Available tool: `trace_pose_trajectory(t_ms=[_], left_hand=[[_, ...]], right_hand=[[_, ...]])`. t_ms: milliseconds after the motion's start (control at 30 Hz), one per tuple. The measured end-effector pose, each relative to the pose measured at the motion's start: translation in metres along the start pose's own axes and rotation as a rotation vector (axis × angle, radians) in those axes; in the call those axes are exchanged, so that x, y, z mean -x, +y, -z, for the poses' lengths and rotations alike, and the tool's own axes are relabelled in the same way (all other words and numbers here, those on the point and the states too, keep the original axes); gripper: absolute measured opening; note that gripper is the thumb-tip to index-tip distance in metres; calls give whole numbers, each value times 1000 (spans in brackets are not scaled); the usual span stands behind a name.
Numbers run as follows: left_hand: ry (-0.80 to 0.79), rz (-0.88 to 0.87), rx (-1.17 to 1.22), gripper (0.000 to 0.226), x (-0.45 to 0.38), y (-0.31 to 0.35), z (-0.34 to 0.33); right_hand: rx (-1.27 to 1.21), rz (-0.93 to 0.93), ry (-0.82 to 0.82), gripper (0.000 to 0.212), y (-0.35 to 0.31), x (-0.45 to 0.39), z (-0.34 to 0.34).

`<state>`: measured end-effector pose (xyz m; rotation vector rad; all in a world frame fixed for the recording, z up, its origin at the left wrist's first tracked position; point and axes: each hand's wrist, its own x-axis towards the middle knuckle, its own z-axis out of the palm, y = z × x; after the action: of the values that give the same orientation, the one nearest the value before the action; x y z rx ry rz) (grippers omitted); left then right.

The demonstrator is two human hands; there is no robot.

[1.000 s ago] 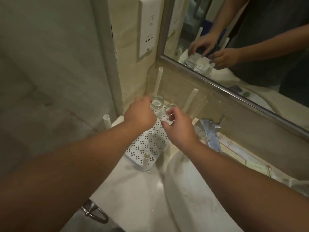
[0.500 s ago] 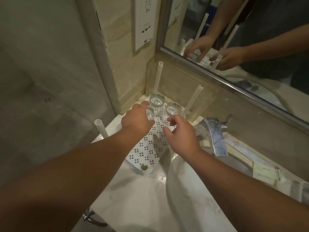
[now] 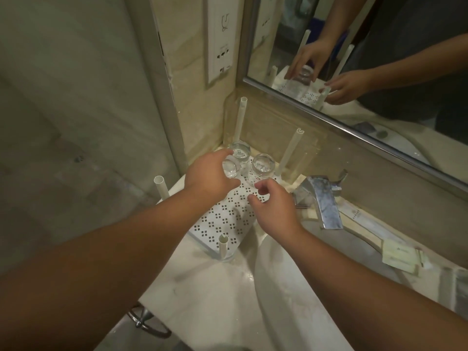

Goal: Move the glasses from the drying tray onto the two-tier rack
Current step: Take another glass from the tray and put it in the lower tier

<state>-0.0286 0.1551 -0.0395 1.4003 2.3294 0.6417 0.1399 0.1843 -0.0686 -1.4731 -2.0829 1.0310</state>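
Observation:
A white perforated rack shelf (image 3: 222, 219) with four upright white posts stands in the counter's corner. Three clear glasses sit at its far end. My left hand (image 3: 207, 177) grips the nearest glass (image 3: 231, 168) from the left, fingers curled round it. A second glass (image 3: 241, 150) stands behind it in the corner. The third glass (image 3: 262, 164) stands free to the right. My right hand (image 3: 274, 209) hovers just in front of that glass, fingers loosely curled, holding nothing.
A chrome faucet (image 3: 324, 201) stands right of the rack above the white basin (image 3: 291, 287). A mirror (image 3: 367, 59) runs along the back wall and a socket plate (image 3: 220, 39) is on the left wall. Paper packets (image 3: 400, 257) lie at right.
My right hand has let go of the right-hand glass and drawn back toward me. My left hand keeps its hold on the near glass on the shelf.

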Motion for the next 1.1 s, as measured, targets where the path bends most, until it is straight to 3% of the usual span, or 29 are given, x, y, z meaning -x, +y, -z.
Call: trace_pose_trajectory(t_ms=[133, 400, 533, 700, 900, 1100], left_hand=[[8, -39, 39, 74, 11, 13, 16], [47, -164, 58, 75, 46, 49, 52], [68, -204, 48, 75, 66, 67, 64], [39, -262, 56, 74, 91, 89, 72], [-74, -344, 110, 77, 116, 108, 76], [-113, -431, 116, 74, 126, 115, 82]], right_hand=[[-116, -87, -16, 22, -5, 11, -1], [-499, -362, 16, 43, -18, 52, 23], [-624, -416, 7, 35, -23, 71, 38], [-1091, -563, -108, 44, -35, 90, 50], [-1642, -543, -267, 57, -44, 108, 62], [-1791, -493, -270, 50, -42, 120, 69]])
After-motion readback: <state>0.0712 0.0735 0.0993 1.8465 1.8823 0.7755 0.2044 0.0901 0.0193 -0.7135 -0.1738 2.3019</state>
